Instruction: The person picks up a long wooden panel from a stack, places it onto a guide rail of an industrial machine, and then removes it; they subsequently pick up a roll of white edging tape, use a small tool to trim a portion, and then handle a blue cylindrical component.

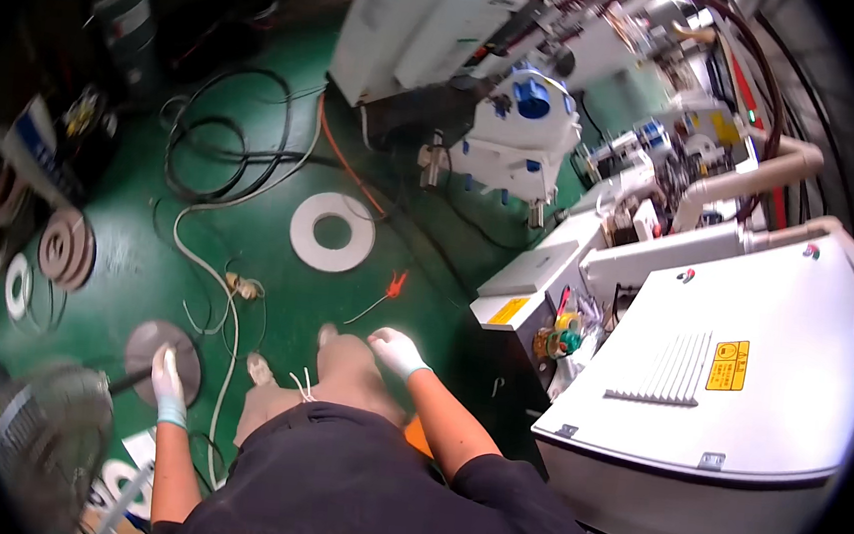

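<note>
My left hand (168, 385), in a white glove, hangs at my left side with its fingers stretched and nothing visible in them. It overlaps the round grey base (148, 345) of a standing fan (58, 429); whether it touches the stand I cannot tell. My right hand (398, 353), also gloved in white, is held out by my right thigh, its fingers loosely extended and nothing visible in them. Past it on the green floor lies a red-orange clip-like thing (396, 284) with a thin grey lead. Farther ahead lies a flat white ring (332, 232).
A white cabinet (677, 407) with a vent stands close on my right, beside machinery with beige pipes (750, 179). Black hose coils (226, 141) and a grey cable (232, 352) cross the floor. Brown discs (66, 248) sit at left; a white machine housing (415, 35) stands ahead.
</note>
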The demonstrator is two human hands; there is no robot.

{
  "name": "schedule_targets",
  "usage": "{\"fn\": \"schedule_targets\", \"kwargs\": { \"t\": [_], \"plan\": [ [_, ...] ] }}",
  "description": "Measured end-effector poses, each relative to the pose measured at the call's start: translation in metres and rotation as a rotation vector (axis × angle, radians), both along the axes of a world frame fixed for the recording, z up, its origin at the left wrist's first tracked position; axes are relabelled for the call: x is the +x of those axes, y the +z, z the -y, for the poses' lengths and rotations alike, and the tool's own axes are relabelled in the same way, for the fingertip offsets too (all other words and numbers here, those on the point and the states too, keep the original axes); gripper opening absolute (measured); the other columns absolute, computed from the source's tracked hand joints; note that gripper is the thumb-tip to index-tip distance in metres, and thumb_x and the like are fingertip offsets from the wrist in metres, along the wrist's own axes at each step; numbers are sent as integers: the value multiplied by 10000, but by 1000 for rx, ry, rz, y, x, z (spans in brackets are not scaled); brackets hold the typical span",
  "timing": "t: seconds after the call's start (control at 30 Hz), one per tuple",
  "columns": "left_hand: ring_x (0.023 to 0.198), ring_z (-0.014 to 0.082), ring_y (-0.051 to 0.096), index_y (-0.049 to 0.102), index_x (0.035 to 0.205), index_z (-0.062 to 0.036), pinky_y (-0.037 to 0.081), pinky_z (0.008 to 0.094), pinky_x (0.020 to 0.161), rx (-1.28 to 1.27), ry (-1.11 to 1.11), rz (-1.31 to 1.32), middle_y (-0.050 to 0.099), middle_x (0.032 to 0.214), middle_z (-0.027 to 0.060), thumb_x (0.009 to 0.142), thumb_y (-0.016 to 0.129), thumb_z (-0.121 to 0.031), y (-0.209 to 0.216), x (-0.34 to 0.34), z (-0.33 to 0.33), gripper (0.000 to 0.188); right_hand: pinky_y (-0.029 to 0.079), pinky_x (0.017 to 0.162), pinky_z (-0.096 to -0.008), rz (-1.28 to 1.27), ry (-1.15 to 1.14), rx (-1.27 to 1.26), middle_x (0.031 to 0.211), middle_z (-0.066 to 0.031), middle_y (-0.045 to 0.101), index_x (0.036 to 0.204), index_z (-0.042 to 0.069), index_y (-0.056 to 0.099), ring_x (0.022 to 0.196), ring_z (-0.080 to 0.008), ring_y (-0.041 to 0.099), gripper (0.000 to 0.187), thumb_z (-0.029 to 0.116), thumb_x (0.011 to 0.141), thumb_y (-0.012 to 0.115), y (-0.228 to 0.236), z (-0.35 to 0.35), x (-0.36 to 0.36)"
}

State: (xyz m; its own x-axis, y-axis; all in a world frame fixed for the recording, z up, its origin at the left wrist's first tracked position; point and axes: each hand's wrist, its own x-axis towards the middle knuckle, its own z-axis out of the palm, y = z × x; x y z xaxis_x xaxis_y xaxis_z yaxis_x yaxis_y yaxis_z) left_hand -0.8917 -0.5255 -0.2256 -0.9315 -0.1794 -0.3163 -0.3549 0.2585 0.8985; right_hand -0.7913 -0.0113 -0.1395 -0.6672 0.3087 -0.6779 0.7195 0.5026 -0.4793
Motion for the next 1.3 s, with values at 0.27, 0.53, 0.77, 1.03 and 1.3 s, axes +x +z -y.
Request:
{"fn": "schedule_targets", "kwargs": {
  "t": [0.27,0.53,0.77,1.03,1.3],
  "plan": [
    [1145,278,666,637,1333,20,503,378,1020,-161,-785,209,697,1254,166,976,668,-293,13,-161,-219,476,495,1047,-445,220,52,49,1278,-238,682,1215,37,714,1208,-408,632,452,357,921,588,-134,-69,-66],
    [1280,389,598,637,1360,-32,463,468,1109,-547,-1394,284,654,1357,218,890,677,-463,-97,-231,-430,640,456,1112,-466,149,-97,90,1348,-188,649,1297,82,661,1287,-380,581,514,373,873,684,-228,-107,-125],
    [1386,399,496,496,1477,-28,420,513,1134,-908,-1827,207,557,1462,217,803,779,-426,-370,-300,-557,832,451,1073,-478,163,-137,242,1219,-101,711,1129,110,716,1247,-362,598,388,337,819,777,-306,-96,-127],
    [1588,433,143,128,1672,-144,81,528,1291,-1173,-1855,154,138,1718,236,801,834,-434,-603,-259,-597,1158,443,1019,-538,61,-281,198,1096,-140,710,1081,42,701,1163,-457,603,447,452,903,687,-316,-143,-122],
    [1286,396,528,237,1651,-172,351,521,1149,-1052,-1918,-11,563,1328,245,821,699,-139,-606,-290,-581,951,447,1019,-529,53,-223,151,1119,-131,714,1092,64,703,1181,-442,610,349,362,910,703,-318,-172,-144]
  ]
}}
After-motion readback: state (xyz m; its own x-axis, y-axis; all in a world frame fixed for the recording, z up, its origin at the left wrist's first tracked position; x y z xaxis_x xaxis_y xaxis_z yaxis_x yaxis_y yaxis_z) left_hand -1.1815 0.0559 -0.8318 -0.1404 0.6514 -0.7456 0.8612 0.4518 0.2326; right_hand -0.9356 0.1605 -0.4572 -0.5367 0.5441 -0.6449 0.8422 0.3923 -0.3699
